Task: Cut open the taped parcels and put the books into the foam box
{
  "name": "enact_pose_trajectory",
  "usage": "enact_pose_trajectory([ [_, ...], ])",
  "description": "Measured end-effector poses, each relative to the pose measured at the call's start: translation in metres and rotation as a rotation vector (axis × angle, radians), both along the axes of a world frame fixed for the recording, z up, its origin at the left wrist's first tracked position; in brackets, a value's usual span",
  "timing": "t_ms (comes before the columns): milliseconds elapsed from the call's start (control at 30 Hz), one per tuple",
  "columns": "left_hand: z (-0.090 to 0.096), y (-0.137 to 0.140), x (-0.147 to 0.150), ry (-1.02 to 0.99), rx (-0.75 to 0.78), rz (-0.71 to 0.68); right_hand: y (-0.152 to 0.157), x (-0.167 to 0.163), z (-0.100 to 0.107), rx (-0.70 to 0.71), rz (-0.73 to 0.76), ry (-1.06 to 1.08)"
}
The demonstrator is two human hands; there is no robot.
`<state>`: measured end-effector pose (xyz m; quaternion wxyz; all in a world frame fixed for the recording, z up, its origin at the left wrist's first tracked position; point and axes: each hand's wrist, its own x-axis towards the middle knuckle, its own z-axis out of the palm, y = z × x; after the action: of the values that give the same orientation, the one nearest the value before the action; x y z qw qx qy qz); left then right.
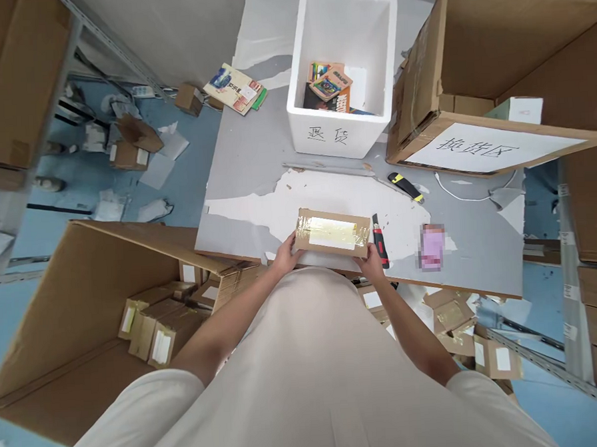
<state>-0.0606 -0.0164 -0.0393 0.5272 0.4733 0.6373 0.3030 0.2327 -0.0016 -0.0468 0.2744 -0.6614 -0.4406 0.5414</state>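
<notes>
A small taped cardboard box (304, 246) with a white label on top is at the front edge of the table. My left hand (285, 256) grips its left end and my right hand (372, 265) grips its right end. Just beside the right hand lies a red and black utility knife (380, 242). A yellow and black utility knife (405, 187) rests farther back. Past the box stands a white foam box (341, 133) with handwriting on its front and several small books or packs (330, 83) inside.
A big open carton (422, 103) with a handwritten sign stands at the back right. A blurred pink item (432, 248) lies on the table (485, 254) to the right, and books (234, 88) at the back left. At lower left, another open carton (96, 281) holds several parcels (161, 324).
</notes>
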Motion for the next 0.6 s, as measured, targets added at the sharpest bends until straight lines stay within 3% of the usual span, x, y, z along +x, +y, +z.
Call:
enact_pose_trajectory([
  [267,-0.01,0.001,0.001,-0.034,0.01,0.042,0.014,0.0,0.005,-0.035,0.073,-0.092],
  [433,0.004,0.003,-0.008,0.1,0.041,0.031,0.009,-0.002,0.016,0.072,0.045,-0.008],
  [600,0.024,0.019,-0.014,0.22,0.08,-0.017,0.01,-0.011,0.034,0.129,0.022,-0.138],
])
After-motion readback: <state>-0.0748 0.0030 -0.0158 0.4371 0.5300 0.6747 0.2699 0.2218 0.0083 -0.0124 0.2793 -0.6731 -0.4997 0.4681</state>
